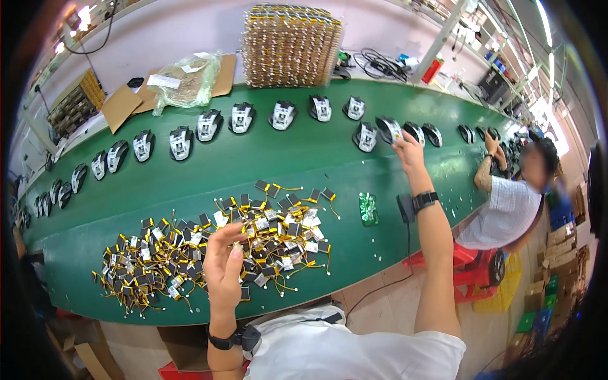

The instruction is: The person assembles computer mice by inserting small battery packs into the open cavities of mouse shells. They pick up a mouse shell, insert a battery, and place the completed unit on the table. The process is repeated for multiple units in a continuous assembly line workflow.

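At the right, my right hand (409, 152) stretches across the bench with its fingers on the near end of a black and silver computer mouse (387, 128), gripping it. Beside that one lies another mouse (365, 137), and more stand just to its right. My left hand (225, 263) hovers over a big heap of small battery packs (155, 266) with yellow tape and thin wires. Its fingers are half curled and the thumb stands apart from them; I see nothing plainly held. Part of the heap is hidden behind this hand.
Several mice (242, 118) line the green bench (304, 164) in a curved row. A stacked block of parts (288, 47), cardboard (120, 107) and a clear plastic bag (190, 79) stand at the back. A green packet (368, 209) lies at centre right. A co-worker (506, 209) sits far right.
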